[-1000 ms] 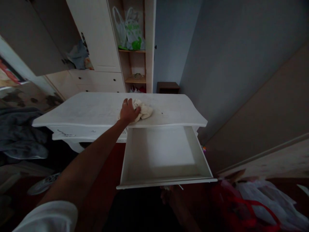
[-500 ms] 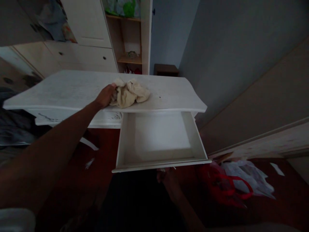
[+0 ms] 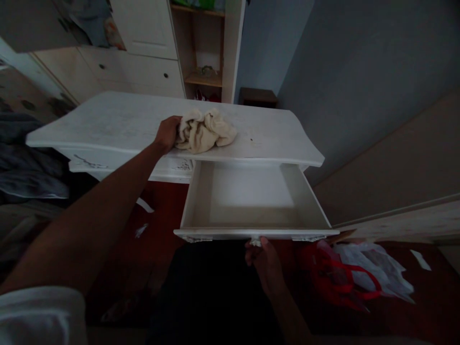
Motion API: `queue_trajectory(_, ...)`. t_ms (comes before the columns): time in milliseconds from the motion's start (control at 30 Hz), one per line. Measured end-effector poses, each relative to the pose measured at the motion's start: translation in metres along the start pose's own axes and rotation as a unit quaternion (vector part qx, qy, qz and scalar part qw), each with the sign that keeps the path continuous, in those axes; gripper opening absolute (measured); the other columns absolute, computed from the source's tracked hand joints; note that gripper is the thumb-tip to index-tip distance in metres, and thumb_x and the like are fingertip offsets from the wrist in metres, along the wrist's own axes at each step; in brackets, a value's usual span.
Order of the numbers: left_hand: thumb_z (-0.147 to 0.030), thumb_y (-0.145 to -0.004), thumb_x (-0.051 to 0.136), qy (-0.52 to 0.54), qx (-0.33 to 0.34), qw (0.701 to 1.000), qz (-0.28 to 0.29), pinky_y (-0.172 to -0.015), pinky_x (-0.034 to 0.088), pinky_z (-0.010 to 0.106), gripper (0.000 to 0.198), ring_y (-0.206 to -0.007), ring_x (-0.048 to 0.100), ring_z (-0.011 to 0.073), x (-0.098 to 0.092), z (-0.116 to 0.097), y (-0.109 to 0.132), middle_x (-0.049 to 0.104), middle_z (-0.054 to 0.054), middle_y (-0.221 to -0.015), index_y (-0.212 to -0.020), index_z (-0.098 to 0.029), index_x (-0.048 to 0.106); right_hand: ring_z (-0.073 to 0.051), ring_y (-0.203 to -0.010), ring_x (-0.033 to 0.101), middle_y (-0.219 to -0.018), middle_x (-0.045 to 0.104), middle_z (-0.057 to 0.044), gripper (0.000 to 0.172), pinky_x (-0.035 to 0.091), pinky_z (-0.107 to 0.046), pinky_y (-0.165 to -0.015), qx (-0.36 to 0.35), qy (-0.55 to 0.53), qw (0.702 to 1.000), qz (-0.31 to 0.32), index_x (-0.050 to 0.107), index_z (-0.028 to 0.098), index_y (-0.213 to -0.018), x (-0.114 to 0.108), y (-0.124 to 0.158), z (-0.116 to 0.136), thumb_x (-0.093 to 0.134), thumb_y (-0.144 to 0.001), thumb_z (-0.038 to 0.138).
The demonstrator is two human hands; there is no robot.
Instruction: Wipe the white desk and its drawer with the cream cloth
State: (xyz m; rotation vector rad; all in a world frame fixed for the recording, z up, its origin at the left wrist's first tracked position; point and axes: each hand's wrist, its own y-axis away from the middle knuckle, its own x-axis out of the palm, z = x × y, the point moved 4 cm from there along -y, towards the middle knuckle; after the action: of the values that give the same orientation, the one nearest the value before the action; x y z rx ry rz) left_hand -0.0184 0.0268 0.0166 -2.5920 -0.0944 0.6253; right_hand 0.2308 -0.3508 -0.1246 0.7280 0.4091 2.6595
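Note:
A white dresser top (image 3: 108, 127) stretches across the middle of the view. On it lies a crumpled cream cloth (image 3: 204, 132), and my left hand (image 3: 167, 133) grips its left edge with fingers closed. Below the top, a white drawer (image 3: 251, 201) stands pulled out with nothing inside it. My right hand (image 3: 262, 256) is under the drawer's front edge, fingers closed on the small drawer knob (image 3: 255, 242).
A tall white wardrobe (image 3: 151, 38) with open wooden shelves (image 3: 206, 79) stands behind the dresser. Grey bedding (image 3: 25, 163) lies at the left. A red and white plastic bag (image 3: 352, 278) sits on the dark red floor at the right. A grey wall rises at the right.
My left hand has slid from on top of the cloth to its left edge. My right hand now shows clearly on the drawer knob. The drawer looks pushed slightly inward.

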Motion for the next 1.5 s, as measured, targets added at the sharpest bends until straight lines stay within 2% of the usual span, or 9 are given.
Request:
queue_trajectory(133,-0.045,-0.086,0.042,0.023,-0.018,0.999,-0.024,-0.084,0.048,0.027,0.036,-0.092,0.06,0.0191,-0.004,0.006,0.0,0.068,0.007,-0.089,-0.085,-0.018,0.065,-0.013,-0.05,0.058,-0.063,0.07,-0.004,0.042,0.044,-0.025,-0.047,0.004,0.001,1.0,0.001,0.07,0.018,-0.072,0.006,-0.008,0.002,0.07,-0.076,0.06)
queue_trajectory(300,-0.031,-0.083,0.045,-0.022,-0.036,0.996,-0.076,-0.079,0.047,0.028,0.022,-0.078,0.056,0.0181,-0.011,0.007,0.001,0.061,0.004,-0.075,-0.069,-0.02,0.057,-0.013,-0.048,0.058,-0.061,0.07,-0.003,0.039,0.044,-0.024,-0.046,-0.009,-0.012,1.0,-0.011,0.069,0.018,-0.074,0.013,-0.027,0.008,0.07,-0.076,0.056)
queue_trajectory(533,-0.027,-0.079,0.049,-0.043,-0.045,0.996,-0.067,-0.063,0.041,0.025,0.025,-0.064,0.044,0.0143,-0.012,0.001,0.005,0.041,-0.001,-0.058,-0.055,-0.021,0.043,-0.012,-0.048,0.058,-0.063,0.07,-0.003,0.038,0.045,-0.023,-0.046,-0.03,-0.016,0.999,-0.004,0.067,0.017,-0.074,0.021,-0.067,0.019,0.068,-0.079,0.055)
queue_trajectory(633,-0.028,-0.077,0.05,-0.039,-0.057,0.996,-0.061,-0.058,0.038,0.024,0.025,-0.06,0.039,0.0128,-0.013,-0.002,0.007,0.036,-0.003,-0.056,-0.054,-0.02,0.043,-0.012,-0.05,0.059,-0.063,0.069,-0.003,0.04,0.045,-0.022,-0.046,-0.03,-0.014,0.999,0.004,0.067,0.018,-0.075,0.025,-0.087,0.024,0.068,-0.079,0.058)
queue_trajectory(767,-0.029,-0.076,0.05,-0.057,-0.058,0.995,-0.051,-0.059,0.037,0.024,0.024,-0.061,0.041,0.0122,-0.013,-0.008,0.01,0.04,-0.002,-0.055,-0.055,-0.018,0.05,-0.01,-0.053,0.06,-0.068,0.07,-0.001,0.04,0.047,-0.02,-0.047,-0.03,-0.029,0.999,0.002,0.067,0.019,-0.076,0.032,-0.112,0.033,0.071,-0.075,0.059)
queue_trajectory(867,-0.029,-0.076,0.051,-0.061,-0.057,0.995,-0.053,-0.058,0.037,0.024,0.023,-0.062,0.044,0.0128,-0.014,-0.009,0.01,0.046,-0.001,-0.055,-0.057,-0.016,0.056,-0.011,-0.053,0.059,-0.064,0.068,-0.001,0.042,0.046,-0.02,-0.046,-0.027,-0.019,0.999,0.016,0.067,0.019,-0.077,0.041,-0.129,0.039,0.069,-0.076,0.061)
queue_trajectory(1200,-0.028,-0.073,0.053,-0.033,-0.076,0.994,-0.066,-0.051,0.034,0.023,0.022,-0.057,0.045,0.0133,-0.015,-0.007,0.011,0.048,-0.001,-0.052,-0.054,-0.017,0.056,-0.009,-0.047,0.055,-0.057,0.065,0.0,0.049,0.044,-0.021,-0.046,0.005,-0.02,1.0,0.007,0.067,0.018,-0.074,0.059,-0.188,0.05,0.064,-0.078,0.067)
queue_trajectory(1400,-0.03,-0.074,0.051,-0.049,-0.078,0.994,-0.058,-0.051,0.032,0.024,0.026,-0.055,0.042,0.0121,-0.015,-0.008,0.012,0.044,-0.002,-0.051,-0.052,-0.017,0.054,-0.008,-0.046,0.052,-0.059,0.064,0.0,0.05,0.043,-0.021,-0.047,0.012,-0.015,1.0,0.025,0.068,0.017,-0.076,0.068,-0.208,0.057,0.06,-0.082,0.066)
queue_trajectory(1500,-0.031,-0.074,0.05,-0.046,-0.073,0.995,-0.057,-0.051,0.03,0.024,0.027,-0.053,0.04,0.0114,-0.014,-0.009,0.012,0.042,-0.003,-0.051,-0.052,-0.017,0.053,-0.008,-0.043,0.046,-0.058,0.063,0.0,0.049,0.035,-0.02,-0.04,0.009,-0.005,0.999,0.044,0.068,0.018,-0.075,0.069,-0.212,0.059,0.064,-0.08,0.066)
